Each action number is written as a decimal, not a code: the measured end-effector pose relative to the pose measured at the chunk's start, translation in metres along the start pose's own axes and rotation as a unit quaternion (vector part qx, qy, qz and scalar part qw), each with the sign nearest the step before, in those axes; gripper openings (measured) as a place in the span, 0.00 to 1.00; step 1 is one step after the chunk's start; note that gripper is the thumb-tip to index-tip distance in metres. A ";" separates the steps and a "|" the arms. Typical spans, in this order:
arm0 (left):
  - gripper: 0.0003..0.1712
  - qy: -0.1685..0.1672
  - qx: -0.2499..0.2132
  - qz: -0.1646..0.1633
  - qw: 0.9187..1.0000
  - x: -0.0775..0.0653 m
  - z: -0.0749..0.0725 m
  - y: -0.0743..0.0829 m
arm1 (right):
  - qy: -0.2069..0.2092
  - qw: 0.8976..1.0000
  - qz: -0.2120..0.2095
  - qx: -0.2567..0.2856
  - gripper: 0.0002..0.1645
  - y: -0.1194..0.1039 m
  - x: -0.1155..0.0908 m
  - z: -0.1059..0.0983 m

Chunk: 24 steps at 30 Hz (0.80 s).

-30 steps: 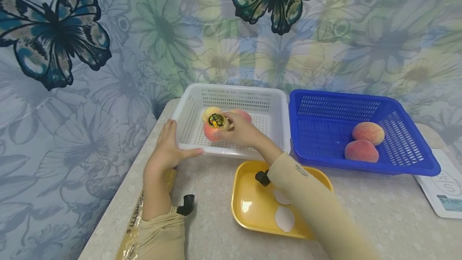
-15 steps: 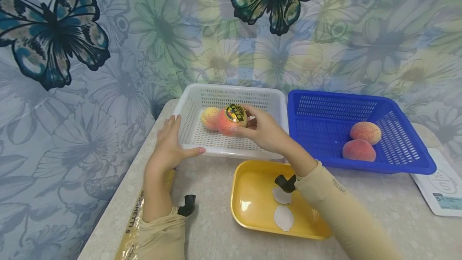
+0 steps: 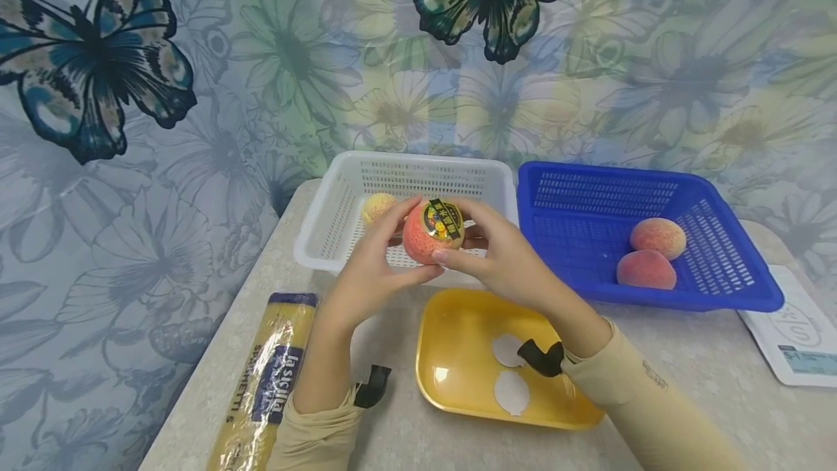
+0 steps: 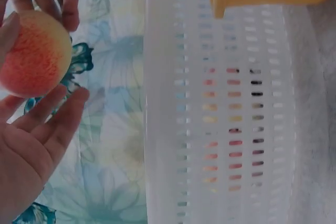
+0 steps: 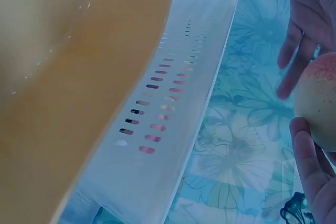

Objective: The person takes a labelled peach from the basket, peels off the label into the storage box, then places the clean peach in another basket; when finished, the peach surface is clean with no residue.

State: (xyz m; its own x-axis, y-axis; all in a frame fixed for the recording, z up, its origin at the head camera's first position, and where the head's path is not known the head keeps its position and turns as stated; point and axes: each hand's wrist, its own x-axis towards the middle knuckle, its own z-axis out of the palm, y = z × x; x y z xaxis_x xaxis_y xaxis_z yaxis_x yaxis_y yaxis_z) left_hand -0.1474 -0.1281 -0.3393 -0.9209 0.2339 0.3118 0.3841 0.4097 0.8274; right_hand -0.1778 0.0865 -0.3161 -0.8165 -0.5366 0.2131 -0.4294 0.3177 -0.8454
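Note:
A red and yellow peach [image 3: 428, 232] with a round black and gold sticker is held above the white basket [image 3: 320, 259]. My right hand [image 3: 506, 256] grips it between thumb and fingers. On its other side, my left hand [image 3: 366, 271] has its fingers spread and fairly straight around the peach. The left wrist view shows those left fingers [image 4: 65, 111] close under the peach [image 4: 37, 56]; whether they touch it is unclear. From the right wrist, the peach [image 5: 320, 103] shows its pale side. Another yellowish peach [image 3: 377, 207] lies in the white basket, partly behind my left hand.
A blue basket [image 3: 569, 286] with two peaches [image 3: 647, 270] stands at the right. In front lies a yellow tray [image 3: 451, 398] holding white paper pieces [image 3: 512, 392]. A spaghetti packet [image 3: 268, 384] is at the left, a white scale [image 3: 807, 340] at the far right.
My right hand has lifted the stickered peach from the white basket and drawn it nearer. My left hand has left the basket's rim and come beside the peach, uncovering the spaghetti packet.

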 end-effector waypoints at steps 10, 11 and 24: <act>0.50 0.025 -0.025 0.052 0.998 0.000 0.007 0.010 | 0.047 0.998 -0.034 -0.040 0.37 -0.005 -0.021 -0.013; 0.49 0.027 -0.023 0.052 0.998 0.000 0.008 0.011 | 0.063 0.995 -0.050 -0.056 0.36 -0.005 -0.023 -0.014; 0.48 0.013 -0.024 0.066 0.997 -0.002 0.008 0.015 | 0.114 0.937 -0.250 -0.217 0.23 -0.004 -0.031 -0.025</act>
State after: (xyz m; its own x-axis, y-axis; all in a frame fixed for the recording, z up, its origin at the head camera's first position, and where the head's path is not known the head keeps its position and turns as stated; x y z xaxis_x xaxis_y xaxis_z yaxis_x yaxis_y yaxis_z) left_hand -0.1390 -0.1150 -0.3312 -0.8646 0.2595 0.4303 0.4985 0.3342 0.7999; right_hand -0.1604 0.1212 -0.3072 -0.5109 -0.5386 0.6699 -0.8565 0.3849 -0.3438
